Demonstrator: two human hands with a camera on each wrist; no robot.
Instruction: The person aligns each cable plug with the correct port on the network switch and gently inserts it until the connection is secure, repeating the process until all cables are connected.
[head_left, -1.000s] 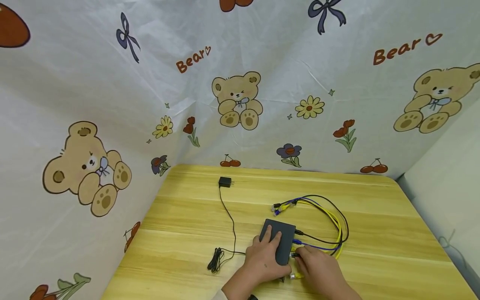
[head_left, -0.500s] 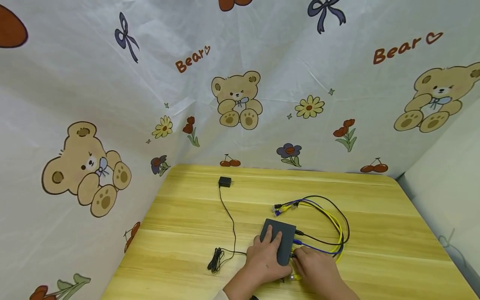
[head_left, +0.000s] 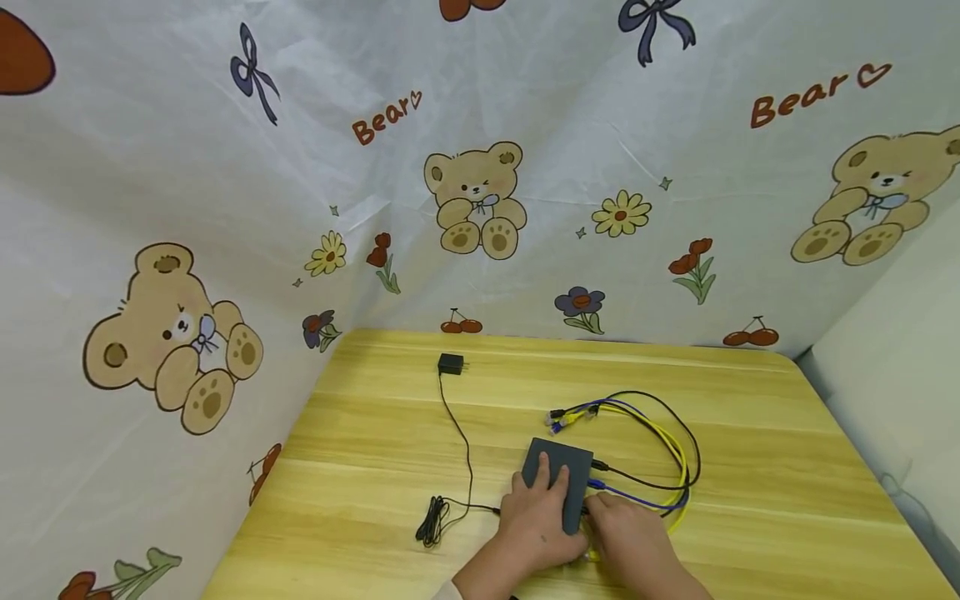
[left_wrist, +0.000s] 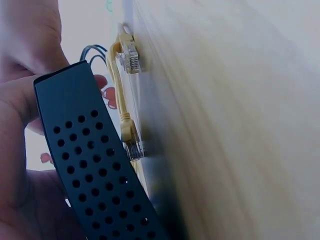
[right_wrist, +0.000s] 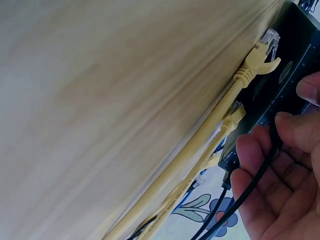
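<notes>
My left hand (head_left: pixel 534 518) grips a black network switch (head_left: pixel 577 483), its fingers spread over the top and the thumb at the near corner. The switch's side with vent holes (left_wrist: pixel 95 165) shows in the left wrist view. My right hand (head_left: pixel 628 529) pinches a black network cable (right_wrist: pixel 260 172) by its plug end, right at the switch's row of ports; the fingers hide the plug's tip. Another black cable (head_left: pixel 618 473) and a blue cable (head_left: pixel 633 497) run into the same side. Loose yellow plugs (right_wrist: pixel 252 60) lie beside the ports.
The cables' far ends (head_left: pixel 573 417) lie bunched behind the switch. A black power adapter (head_left: pixel 450 364) stands at the back left, its cord (head_left: pixel 431 523) bundled left of the switch. A patterned cloth (head_left: pixel 480 287) hangs along the wooden table's (head_left: pixel 360 467) back and left.
My right hand has edged left with the black plug, now close against the switch's side. The switch and left hand have shifted very slightly right. The near yellow plug is more covered.
</notes>
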